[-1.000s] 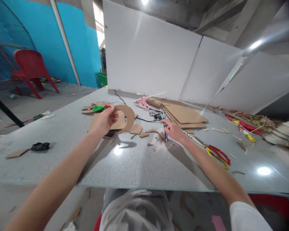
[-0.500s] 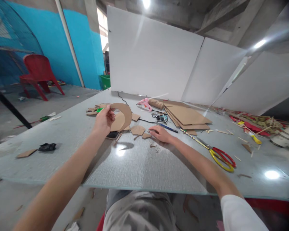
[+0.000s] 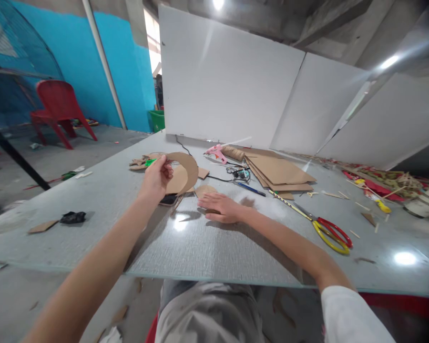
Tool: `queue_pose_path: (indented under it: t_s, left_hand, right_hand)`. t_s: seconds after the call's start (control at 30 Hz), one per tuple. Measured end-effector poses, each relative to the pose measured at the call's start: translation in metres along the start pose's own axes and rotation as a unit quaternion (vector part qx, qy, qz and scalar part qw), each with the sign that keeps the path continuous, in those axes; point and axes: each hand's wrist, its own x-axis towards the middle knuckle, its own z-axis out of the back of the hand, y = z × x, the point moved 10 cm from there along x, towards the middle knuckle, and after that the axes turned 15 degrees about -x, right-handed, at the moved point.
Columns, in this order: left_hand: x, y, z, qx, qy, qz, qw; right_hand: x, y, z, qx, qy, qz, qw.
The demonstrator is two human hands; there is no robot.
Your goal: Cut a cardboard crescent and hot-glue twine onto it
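Above the table's left part, my left hand [image 3: 157,178] grips a curved cardboard ring piece [image 3: 189,171] by its left end. My right hand [image 3: 219,207] lies low over the tabletop with its fingers extended, covering small cardboard scraps. A rounded cardboard scrap [image 3: 205,190] shows just beyond its fingertips. Behind the held piece are a flat cardboard piece [image 3: 175,180] and a dark phone-like object [image 3: 168,199]. A blue pen [image 3: 249,189] rests beyond my right hand.
Farther back are a pink glue gun [image 3: 217,153], a twine roll [image 3: 233,153] and stacked cardboard sheets [image 3: 280,170]. Red-and-yellow scissors [image 3: 331,233] lie at the right. Black crumpled material [image 3: 73,217] is at the left. A white panel [image 3: 229,76] stands behind the table.
My right hand has moved left and slightly nearer, over the small cardboard scraps. My left hand still holds the curved piece in nearly the same place.
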Motion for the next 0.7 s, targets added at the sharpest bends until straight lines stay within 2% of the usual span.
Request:
queue_pose_path:
  t_s: [0.07, 0.17, 0.27, 0.33, 0.43, 0.53, 0.6, 0.7]
  left_hand:
    - [0.000, -0.002, 0.001, 0.004, 0.000, -0.001, 1.000]
    - [0.000, -0.004, 0.000, 0.006, 0.011, 0.000, 1.000]
    - [-0.006, 0.008, -0.010, 0.010, 0.045, 0.025, 0.999]
    - [-0.016, 0.035, -0.024, 0.023, 0.079, 0.072, 0.994]
    - [-0.037, 0.104, -0.046, 0.068, 0.136, 0.184, 0.971]
    - [-0.048, 0.161, -0.052, 0.109, 0.152, 0.237, 0.953]
    - [-0.045, 0.175, -0.048, 0.118, 0.143, 0.229, 0.955]
    - [-0.031, 0.171, -0.036, 0.115, 0.119, 0.205, 0.965]
  right_hand:
    - [-0.009, 0.003, -0.005, 0.002, 0.029, 0.018, 0.999]
    - [-0.042, 0.001, -0.005, -0.010, 0.053, 0.003, 0.999]
    - [-0.075, 0.001, -0.002, -0.016, 0.067, -0.018, 0.997]
    - [-0.082, 0.003, 0.000, -0.005, 0.072, -0.020, 0.997]
    - [-0.078, 0.004, 0.001, -0.003, 0.068, -0.014, 0.998]
    - [-0.085, 0.004, 0.007, -0.008, 0.054, -0.019, 0.998]
    - [-0.110, 0.004, 0.013, -0.001, 0.048, -0.041, 0.998]
    - [-0.165, 0.003, 0.026, 0.015, 0.034, -0.108, 0.993]
